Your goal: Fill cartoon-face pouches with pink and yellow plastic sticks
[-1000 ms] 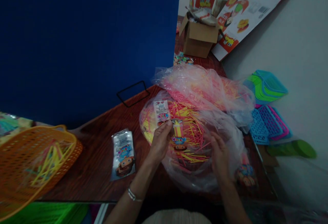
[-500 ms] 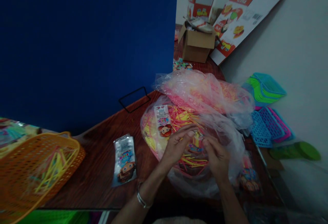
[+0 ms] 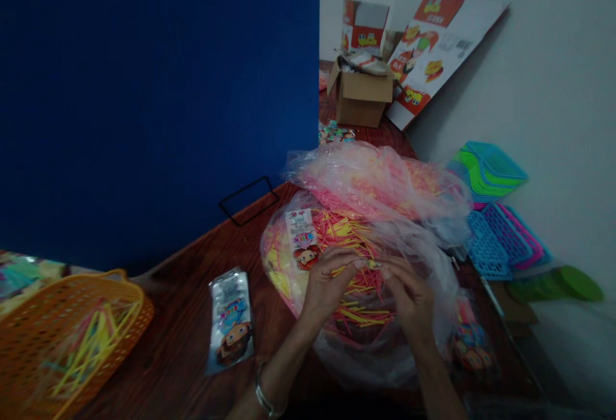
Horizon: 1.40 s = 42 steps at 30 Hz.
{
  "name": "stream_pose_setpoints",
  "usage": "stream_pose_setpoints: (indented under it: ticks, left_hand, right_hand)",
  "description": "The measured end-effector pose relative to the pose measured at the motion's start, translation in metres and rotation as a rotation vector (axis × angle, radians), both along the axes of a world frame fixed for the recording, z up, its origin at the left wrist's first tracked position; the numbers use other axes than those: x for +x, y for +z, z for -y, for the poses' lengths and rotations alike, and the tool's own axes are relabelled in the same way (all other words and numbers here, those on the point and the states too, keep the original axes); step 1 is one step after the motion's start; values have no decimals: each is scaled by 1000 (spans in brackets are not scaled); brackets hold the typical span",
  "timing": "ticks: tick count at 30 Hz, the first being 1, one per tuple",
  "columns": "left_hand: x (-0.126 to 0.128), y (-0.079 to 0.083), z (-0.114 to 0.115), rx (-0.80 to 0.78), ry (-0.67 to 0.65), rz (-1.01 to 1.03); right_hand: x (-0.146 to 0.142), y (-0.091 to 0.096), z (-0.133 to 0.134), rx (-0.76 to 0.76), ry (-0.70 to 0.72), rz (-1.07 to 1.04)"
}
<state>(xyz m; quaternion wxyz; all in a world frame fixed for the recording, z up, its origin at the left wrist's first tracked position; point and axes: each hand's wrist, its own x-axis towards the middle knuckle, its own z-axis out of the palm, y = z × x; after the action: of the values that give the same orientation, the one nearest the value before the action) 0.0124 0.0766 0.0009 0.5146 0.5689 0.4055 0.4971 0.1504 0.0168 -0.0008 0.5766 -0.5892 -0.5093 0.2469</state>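
Between the pinching fingertips of the left hand (image 3: 331,282) and right hand (image 3: 409,292), nearly together, I see a small packet (image 3: 372,265) — mostly hidden — above pink and yellow sticks (image 3: 363,314) in a clear plastic bag (image 3: 380,369). Leftward lie printed pouches (image 3: 232,324), then an orange basket (image 3: 24,336).

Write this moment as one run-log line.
left hand: pinching packet, mostly hidden | right hand: pinching same packet | below: pink and yellow sticks
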Motion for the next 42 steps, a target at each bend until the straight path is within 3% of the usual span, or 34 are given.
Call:
stream_pose_setpoints:
  ticks: [18,24,27,32,36,42]
  left_hand:
    - [9,4,-18,-40,15,-36]
    - [11,6,-19,-132,2,-30]
    - [15,1,-15,-238,-68,71]
    - [21,-6,-12,-467,-318,299]
    - [20,-8,-16,-573,-276,338]
    - [19,-7,-19,-591,-348,243]
  right_hand:
    - [2,-2,-10,54,-83,93]
    - [4,-2,-15,29,-120,51]
    - [8,-4,-18,-6,-154,-21]
    - [10,-5,-19,-99,-138,-142]
    - [10,-6,-20,-113,-114,-181]
    - [15,-11,-24,-159,-69,-184]
